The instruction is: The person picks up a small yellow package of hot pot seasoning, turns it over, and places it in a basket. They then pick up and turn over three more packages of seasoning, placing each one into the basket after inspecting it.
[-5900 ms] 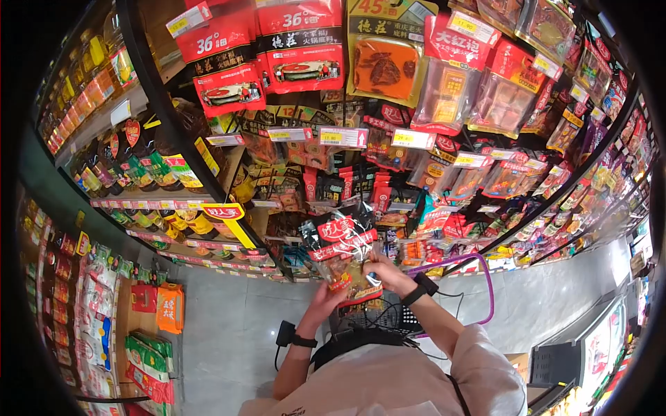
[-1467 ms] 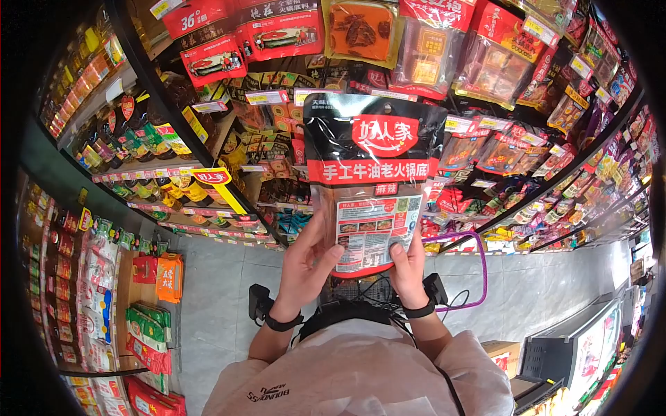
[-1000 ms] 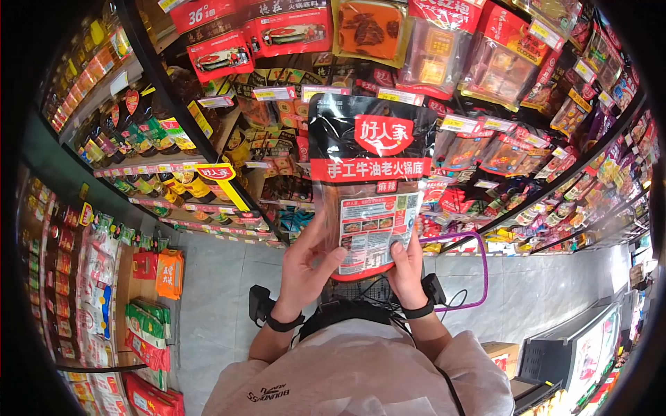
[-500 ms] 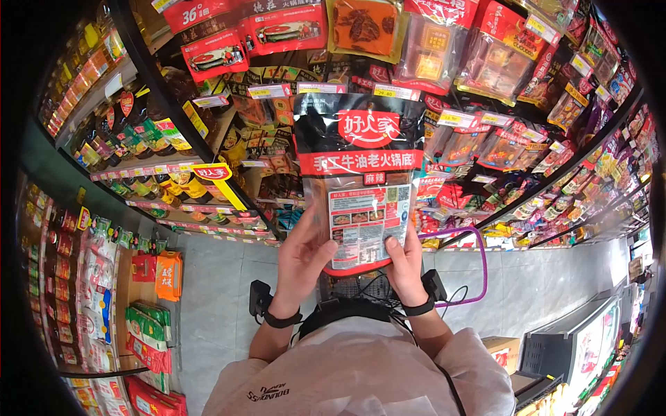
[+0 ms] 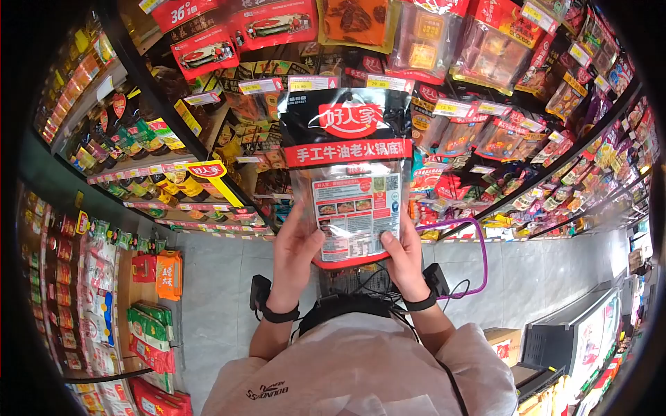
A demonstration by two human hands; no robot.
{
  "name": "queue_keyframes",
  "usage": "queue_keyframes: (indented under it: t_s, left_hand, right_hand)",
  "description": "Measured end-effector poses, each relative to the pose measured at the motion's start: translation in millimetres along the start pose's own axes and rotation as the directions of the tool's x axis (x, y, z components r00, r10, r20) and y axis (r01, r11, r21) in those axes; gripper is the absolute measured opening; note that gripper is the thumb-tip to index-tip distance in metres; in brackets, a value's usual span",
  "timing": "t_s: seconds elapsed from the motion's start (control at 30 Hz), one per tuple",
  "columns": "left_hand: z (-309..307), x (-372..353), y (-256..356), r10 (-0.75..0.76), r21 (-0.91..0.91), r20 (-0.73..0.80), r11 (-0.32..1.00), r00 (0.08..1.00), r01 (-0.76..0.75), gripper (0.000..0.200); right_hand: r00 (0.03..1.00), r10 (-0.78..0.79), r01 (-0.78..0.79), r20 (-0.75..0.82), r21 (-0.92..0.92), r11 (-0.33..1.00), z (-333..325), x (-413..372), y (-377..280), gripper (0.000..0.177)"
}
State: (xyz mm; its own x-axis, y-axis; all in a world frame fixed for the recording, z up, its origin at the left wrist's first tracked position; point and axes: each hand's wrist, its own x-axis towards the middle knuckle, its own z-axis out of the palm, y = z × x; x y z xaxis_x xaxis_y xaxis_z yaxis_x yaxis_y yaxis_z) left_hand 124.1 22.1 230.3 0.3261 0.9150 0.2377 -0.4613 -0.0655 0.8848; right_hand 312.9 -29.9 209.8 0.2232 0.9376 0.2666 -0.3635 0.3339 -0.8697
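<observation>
Bottle shelf: dark-capped bottles point(image 5: 132, 132) stand in a row over pink-edged price strips.
Orange bag: it stands upright point(image 5: 168, 275) just above some green-and-red bags point(image 5: 150, 326).
Red hanging packs: a "36°" pack point(image 5: 205, 54) hangs high on the rack, over the price tags.
Left hand: wearing a black wrist strap point(image 5: 280, 315), the hand point(image 5: 295, 253) pinches the pouch's lower left side, thumb over the front, the other fingers mostly hidden behind.
Hotpot-base pouch: black-topped, red-banded and clear below point(image 5: 347, 173), it's held up between both hands before the rack, printed label towards the wearer.
Right hand: this one point(image 5: 405, 260) grips the lower right side, thumb on the label's corner, remaining fingers largely out of my sight.
Purple frame: the bar point(image 5: 483, 260) curves just beyond the right hand.
Cardboard box: it sits point(image 5: 503, 344) beside a black display case point(image 5: 555, 347).
</observation>
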Motion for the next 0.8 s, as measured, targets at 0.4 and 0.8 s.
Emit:
queue_keyframes:
  t_s: [0.4,0.8]
  left_hand:
    - [-1.2,1.9,-10.5,0.023,-0.12,-0.032,0.992,0.999,-0.026,0.061]
    - [2.9,-2.8,-4.7,-0.004,-0.153,-0.071,0.988,0.997,-0.007,0.06]
  right_hand:
    - [0.997,0.037,-0.036,0.07,-0.02,0.999,-9.7,-4.8,-3.7,0.063]
    - [0.993,0.055,-0.052,0.101,-0.025,0.998,-15.9,-9.7,-1.3,0.068]
